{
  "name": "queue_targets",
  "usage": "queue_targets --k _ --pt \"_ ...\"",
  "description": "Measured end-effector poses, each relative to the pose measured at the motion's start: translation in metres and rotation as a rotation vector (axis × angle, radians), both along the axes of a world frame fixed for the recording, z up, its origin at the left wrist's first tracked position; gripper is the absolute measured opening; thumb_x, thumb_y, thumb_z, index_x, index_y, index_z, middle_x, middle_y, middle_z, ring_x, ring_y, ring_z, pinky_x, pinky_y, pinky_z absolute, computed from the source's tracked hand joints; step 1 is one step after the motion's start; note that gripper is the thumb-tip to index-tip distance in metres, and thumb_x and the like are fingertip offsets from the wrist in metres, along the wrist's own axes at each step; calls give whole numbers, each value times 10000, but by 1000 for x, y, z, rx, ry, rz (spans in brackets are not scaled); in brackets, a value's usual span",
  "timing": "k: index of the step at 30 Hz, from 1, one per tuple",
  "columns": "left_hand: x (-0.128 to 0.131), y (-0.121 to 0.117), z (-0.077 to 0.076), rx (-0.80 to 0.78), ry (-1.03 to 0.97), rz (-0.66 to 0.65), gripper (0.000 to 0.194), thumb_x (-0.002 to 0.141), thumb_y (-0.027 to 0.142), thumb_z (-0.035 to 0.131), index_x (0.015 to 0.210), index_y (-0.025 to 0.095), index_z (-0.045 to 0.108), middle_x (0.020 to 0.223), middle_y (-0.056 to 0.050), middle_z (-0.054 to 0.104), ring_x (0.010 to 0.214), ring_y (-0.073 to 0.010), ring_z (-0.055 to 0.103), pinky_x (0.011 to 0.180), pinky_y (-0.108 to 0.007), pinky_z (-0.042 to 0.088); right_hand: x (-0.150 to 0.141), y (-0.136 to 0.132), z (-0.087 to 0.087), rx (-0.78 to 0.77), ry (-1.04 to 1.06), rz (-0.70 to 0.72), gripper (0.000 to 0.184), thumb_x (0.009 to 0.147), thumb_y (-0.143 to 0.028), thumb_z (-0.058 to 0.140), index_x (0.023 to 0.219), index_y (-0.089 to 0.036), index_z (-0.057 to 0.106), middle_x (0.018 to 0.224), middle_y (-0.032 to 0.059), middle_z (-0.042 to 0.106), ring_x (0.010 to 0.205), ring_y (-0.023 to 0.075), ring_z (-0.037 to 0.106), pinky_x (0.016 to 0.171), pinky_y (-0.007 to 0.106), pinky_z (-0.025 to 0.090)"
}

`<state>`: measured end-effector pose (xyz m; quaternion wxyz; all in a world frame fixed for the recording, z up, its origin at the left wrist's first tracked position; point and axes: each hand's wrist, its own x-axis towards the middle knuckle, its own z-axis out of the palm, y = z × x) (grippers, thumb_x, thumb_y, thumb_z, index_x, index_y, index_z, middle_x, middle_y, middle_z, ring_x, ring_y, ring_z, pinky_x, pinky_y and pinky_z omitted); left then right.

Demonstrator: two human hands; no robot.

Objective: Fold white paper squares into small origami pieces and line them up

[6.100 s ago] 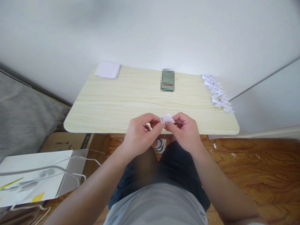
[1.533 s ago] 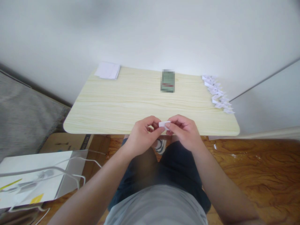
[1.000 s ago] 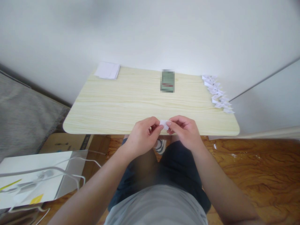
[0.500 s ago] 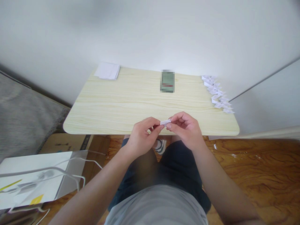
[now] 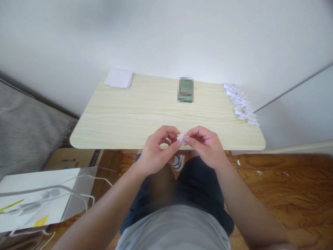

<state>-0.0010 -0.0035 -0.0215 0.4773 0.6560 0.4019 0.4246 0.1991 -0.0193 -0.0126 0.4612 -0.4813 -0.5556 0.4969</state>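
A small folded piece of white paper [image 5: 182, 139] is pinched between my two hands, just above the table's front edge. My left hand [image 5: 160, 149] grips its left side with thumb and fingers. My right hand [image 5: 205, 146] is closed on its right side. The fingertips hide part of the paper, so its exact folds cannot be made out. Along the table's right edge stand several folded white paper figures [image 5: 240, 102] with pointed ends, like small cranes. A stack of white paper sheets [image 5: 119, 78] lies at the back left.
The light wood-grain table [image 5: 125, 114] stands against a white wall. At its back middle lies a green, blurred-out rectangular object [image 5: 186, 90]. To my lower left are a white box [image 5: 39, 198] with cables across it and a cardboard box [image 5: 70, 158]. Paper scraps dot the wooden floor [image 5: 286, 194].
Six seconds ago the paper showed a larger flat face; it is now a smaller, creased shape. Since half a second ago it has turned in my fingers, and my left index finger has lifted.
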Motion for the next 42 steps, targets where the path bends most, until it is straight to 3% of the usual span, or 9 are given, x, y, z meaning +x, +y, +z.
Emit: queue_targets --k 6,10,15,19,24,29,42 --pt "-12 3 5 -133 -131 -91 134 889 305 753 959 200 709 888 -45 697 771 -172 664 716 -312 549 1 -2 8 8 -59 77 155 930 -382 727 945 -228 721 892 22 745 794 182 679 749 319 533" --pt "-16 7 9 -113 -83 -171 122 881 264 759 975 199 717 942 -45 718 823 -172 675 790 -321 554 2 -2 10 30 -87 111 131 938 -364 710 931 -233 713 885 15 738 799 184 680 759 323 532" --pt "-11 19 0 -2 213 -120 93 911 272 670 954 200 711 918 -33 729 854 -184 662 827 -331 531 2 12 -5 26 -295 68 117 946 -355 680 957 -246 723 927 17 749 836 201 687 767 339 527" --pt "-4 23 -18 152 516 -4 106 884 240 647 958 223 722 925 -40 741 936 -237 658 869 -391 499 1 31 -24 198 -610 73 52 914 -240 696 883 -228 736 977 49 725 1017 242 631 933 399 481" --pt "-6 24 -30 306 724 64 100 868 264 707 952 258 759 1039 -60 738 1089 -306 585 940 -488 408 0 42 -34 274 -819 115 60 912 -243 707 874 -223 749 957 64 678 1019 256 580 930 406 459" --pt "-11 28 -32 340 766 44 88 889 334 727 941 279 772 1057 -50 712 1084 -294 568 924 -468 396 -2 41 -35 249 -868 92 57 908 -273 724 883 -231 752 949 66 671 1011 267 582 911 412 457" --pt "-10 29 -32 333 780 15 121 910 306 701 1013 289 763 1088 -30 716 1072 -277 569 905 -453 393 -7 33 -28 196 -907 88 73 943 -197 666 906 -230 719 915 38 742 936 250 611 841 377 434"
